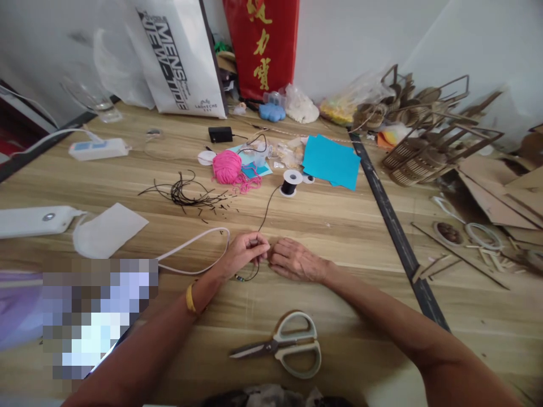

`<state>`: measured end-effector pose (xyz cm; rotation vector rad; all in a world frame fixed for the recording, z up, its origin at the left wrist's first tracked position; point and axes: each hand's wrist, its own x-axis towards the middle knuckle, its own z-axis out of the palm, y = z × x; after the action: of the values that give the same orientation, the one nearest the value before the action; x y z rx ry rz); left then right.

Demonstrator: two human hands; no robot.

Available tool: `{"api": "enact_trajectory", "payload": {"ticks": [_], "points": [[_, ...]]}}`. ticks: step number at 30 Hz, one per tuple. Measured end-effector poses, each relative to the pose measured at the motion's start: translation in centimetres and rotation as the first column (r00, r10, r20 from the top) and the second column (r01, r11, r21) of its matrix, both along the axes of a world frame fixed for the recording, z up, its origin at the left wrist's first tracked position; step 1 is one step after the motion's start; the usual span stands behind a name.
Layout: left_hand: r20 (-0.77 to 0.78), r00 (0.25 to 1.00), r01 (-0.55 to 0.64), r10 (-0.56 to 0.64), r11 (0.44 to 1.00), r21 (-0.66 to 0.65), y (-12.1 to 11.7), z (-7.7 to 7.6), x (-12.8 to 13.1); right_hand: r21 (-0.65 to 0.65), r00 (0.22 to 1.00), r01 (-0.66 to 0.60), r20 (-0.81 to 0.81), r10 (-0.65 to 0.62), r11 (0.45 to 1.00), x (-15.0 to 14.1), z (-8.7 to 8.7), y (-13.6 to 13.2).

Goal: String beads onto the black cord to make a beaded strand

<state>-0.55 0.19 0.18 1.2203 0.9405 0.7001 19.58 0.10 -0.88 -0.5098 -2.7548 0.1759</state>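
My left hand (248,249) is pinched closed, thumb to forefinger, on a thin black cord (267,209). The cord runs from there to the white-ended spool (291,183) standing on the far side, slightly right. On the near side of my left fingers the cord bends into a loop, with small beads (240,278) on it just left of the hand. My right hand (297,260) lies knuckles up, fingers curled in, the tips just beside the left ones — I cannot tell whether they have hold of the cord.

Nearer to me the scissors (275,343) lie flat, blades to the left, handles to the right, between my forearms. A loop of white cable (218,230) reaches my left wrist and hems that side in; beyond it spread loose black strands (186,194) and short clippings. Pink yarn (227,167) and blue sheets (331,161) bound the far side. To the right there is more room — a stretch of wooden tabletop (352,237) reaches to the dark strip (390,226) slanting from far to near.
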Motion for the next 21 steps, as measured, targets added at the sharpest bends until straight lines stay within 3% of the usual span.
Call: {"api": "enact_trajectory", "payload": {"ticks": [15,18,21], "points": [[-0.035,0.999,-0.001,0.001,1.000,-0.010,0.1,0.0,0.7,-0.032,0.995,0.078,-0.057,-0.079,0.996,0.2,-0.7,2.2],[-0.042,0.999,0.011,-0.011,1.000,0.001,0.3,0.4,0.9,-0.123,0.989,0.079,-0.111,-0.093,0.989,0.3,-0.4,1.9],[-0.052,0.999,0.005,-0.003,0.999,0.042,0.6,1.0,1.0,-0.335,0.973,0.082,-0.179,-0.149,0.939,0.6,0.1,1.7]]}}
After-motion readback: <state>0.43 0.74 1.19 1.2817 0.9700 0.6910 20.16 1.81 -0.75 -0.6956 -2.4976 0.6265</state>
